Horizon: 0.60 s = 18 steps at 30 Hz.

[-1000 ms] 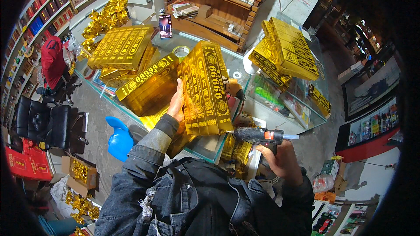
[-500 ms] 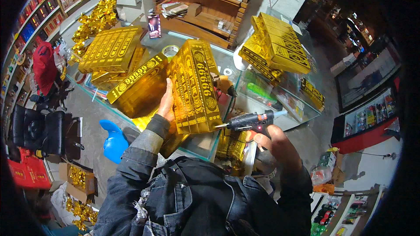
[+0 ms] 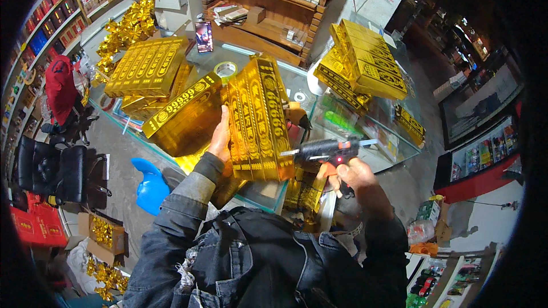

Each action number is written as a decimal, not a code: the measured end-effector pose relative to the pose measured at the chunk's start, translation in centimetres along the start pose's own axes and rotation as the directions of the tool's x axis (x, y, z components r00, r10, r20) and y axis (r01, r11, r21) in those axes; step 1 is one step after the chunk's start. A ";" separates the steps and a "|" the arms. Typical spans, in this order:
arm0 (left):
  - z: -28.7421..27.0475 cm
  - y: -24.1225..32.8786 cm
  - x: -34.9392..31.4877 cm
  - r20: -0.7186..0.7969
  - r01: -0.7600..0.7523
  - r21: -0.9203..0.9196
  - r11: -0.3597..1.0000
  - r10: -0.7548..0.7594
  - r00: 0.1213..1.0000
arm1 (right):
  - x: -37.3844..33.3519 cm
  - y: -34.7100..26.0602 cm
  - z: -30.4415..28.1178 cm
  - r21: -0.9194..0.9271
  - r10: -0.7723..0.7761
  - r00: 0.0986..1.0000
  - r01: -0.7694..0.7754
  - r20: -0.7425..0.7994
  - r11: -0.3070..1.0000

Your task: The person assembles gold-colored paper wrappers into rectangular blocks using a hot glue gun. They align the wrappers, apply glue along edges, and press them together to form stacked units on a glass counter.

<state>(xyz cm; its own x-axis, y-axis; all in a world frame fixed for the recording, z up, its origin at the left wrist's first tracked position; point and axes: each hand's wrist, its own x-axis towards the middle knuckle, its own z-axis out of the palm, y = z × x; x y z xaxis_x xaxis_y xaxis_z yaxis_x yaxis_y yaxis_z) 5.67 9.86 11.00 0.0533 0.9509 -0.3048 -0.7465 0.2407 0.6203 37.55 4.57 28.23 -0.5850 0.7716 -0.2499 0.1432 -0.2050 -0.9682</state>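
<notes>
My left hand (image 3: 220, 140) is closed on the left side of a shiny gold block (image 3: 254, 122), which looks built of gold paper bars set side by side and printed in black. It stands tilted above the glass counter. My right hand (image 3: 358, 174) grips a black hot glue gun (image 3: 326, 150) with an orange trigger. The gun's nozzle points left at the block's right edge; whether it touches cannot be made out. Another gold block (image 3: 188, 115) leans just left of my left hand.
Gold blocks are stacked on the counter (image 3: 273, 193) at left (image 3: 145, 68) and right (image 3: 371, 60). Near the back are a tape roll (image 3: 226, 70) and a lit phone (image 3: 204, 37). Gold bows (image 3: 128, 28) lie at far left. A blue plastic stool (image 3: 149, 185) and black chair (image 3: 54, 168) stand on the floor.
The glue gun has moved up along the block's right edge from near its lower corner, and more of its orange trigger shows. The block has tipped slightly in my left hand.
</notes>
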 end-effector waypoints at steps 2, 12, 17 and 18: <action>0.7 0.0 -0.3 0.025 -0.055 0.072 0.996 0.054 0.998 | 0.5 -0.7 0.3 -0.021 -0.121 0.988 0.120 -0.099 0.993; 3.3 0.7 -2.0 0.000 -0.138 0.217 0.966 0.141 0.990 | 4.6 -4.0 1.3 -0.625 -0.571 0.788 0.331 -0.229 0.707; 3.6 0.8 -2.0 -0.007 -0.165 0.178 0.970 0.169 0.986 | 5.2 -4.6 1.2 -0.662 -0.602 0.776 0.353 -0.188 0.662; 3.6 0.8 -2.0 -0.001 -0.159 0.181 0.970 0.162 0.987 | 5.3 -4.6 1.2 -0.671 -0.597 0.780 0.342 -0.187 0.658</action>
<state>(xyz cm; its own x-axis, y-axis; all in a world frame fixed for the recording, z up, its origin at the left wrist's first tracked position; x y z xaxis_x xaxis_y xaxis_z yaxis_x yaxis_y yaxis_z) 7.40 8.82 14.71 -0.0694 0.9771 -0.2009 -0.6129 0.1172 0.7814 32.82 8.85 31.39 -0.3925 0.8369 0.3814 0.4295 0.5335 -0.7286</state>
